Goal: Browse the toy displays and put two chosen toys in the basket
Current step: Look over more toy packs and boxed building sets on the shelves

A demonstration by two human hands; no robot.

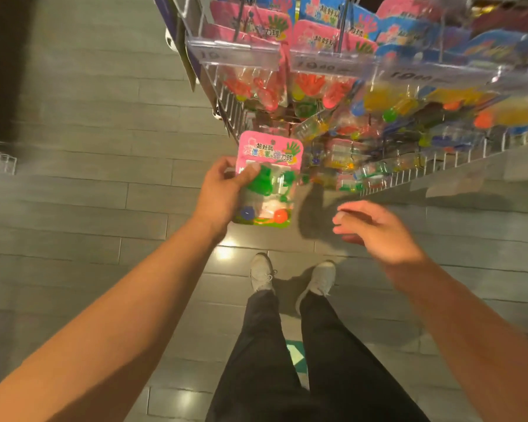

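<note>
One toy pack (267, 181) is in your left hand (223, 190), thumb curled over its clear front and fingers behind, held out in front of the display rack (348, 95). Your right hand (375, 229) hangs just beside it, fingers loosely spread and holding nothing. No basket is in view, so a blind drop could miss it. The slick blister may also slip, since you grip only one edge. It is a pink card with green print, carrying a green hand-shaped toy, a blue ball and an orange ball under clear plastic.
</note>
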